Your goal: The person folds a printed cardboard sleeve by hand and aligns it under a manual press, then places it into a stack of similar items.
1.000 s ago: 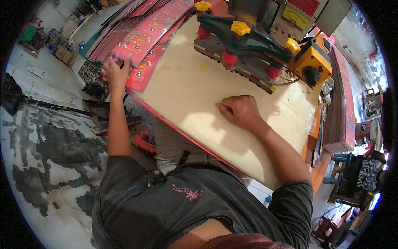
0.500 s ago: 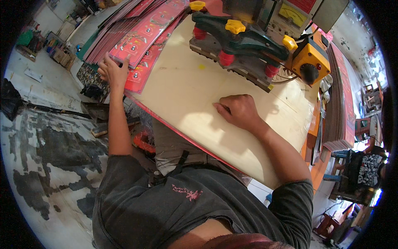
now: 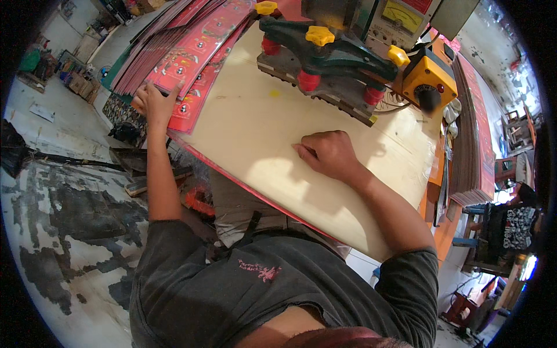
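**Left hand on the red printed sheets, right hand on the bare board**

At the left edge of the worktable [image 3: 255, 145], the left hand [image 3: 154, 103] lies on a stack of red printed sheets [image 3: 191, 64]. Its fingers are spread apart and press flat on the top sheet; they do not close around it. The sheets are long, narrow and red, with small round pictures and pale printing in rows. They fan out toward the upper left, and some darker green-edged sheets lie under them.

On the pale tabletop, the right hand [image 3: 328, 153] rests with the fingers curled together, knuckles up, holding nothing. It is well apart from the sheets.

Behind this hand stands a green press machine [image 3: 325, 55] with yellow knobs and red cylinders on a grey base. Above it is a control box with a pale, fan-shaped meter dial [image 3: 397, 14]. Beside it on the right sits a yellow box [image 3: 426, 78] with a black round knob. A tall stack of brown sheets with red edges [image 3: 470, 133] stands at the right side.

Compared with half a second earlier, both hands are in nearly the same places; the left hand stays on the sheets and the right hand stays on the board.
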A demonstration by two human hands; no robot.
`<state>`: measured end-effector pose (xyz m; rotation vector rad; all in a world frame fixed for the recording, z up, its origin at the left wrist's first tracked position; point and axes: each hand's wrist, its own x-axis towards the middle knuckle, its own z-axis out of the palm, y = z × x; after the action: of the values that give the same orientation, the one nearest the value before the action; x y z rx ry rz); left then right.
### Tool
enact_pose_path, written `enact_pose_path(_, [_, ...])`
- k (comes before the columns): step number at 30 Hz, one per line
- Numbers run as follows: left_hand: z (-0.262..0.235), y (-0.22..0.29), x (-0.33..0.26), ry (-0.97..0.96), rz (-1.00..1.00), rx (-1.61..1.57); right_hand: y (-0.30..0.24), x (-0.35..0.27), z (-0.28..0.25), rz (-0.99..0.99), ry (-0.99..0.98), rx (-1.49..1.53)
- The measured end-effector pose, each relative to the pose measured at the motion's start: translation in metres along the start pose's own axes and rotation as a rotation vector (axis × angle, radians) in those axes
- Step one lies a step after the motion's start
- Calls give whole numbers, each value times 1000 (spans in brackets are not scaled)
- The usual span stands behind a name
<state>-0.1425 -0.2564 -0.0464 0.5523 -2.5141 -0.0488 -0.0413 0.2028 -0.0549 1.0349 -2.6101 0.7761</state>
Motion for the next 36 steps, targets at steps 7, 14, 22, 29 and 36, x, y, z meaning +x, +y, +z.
enact_pose_path(7, [-4,-11,12,22,-3,56,-3,2,1,8,-26,-5])
enact_pose_path(14, [-16,16,-2,159,173,-251,-2,0,-1,35,-48,12])
enact_pose_path(22, [-20,47,-22,185,164,-760,-3,1,-2,51,-88,-19])
enact_pose_path(29, [-18,57,-30,-38,-89,-1145,-2,1,0,23,-36,13])
enact_pose_path(36, [-1,67,-34,-37,-61,-1150,-3,2,-2,46,-88,-14])
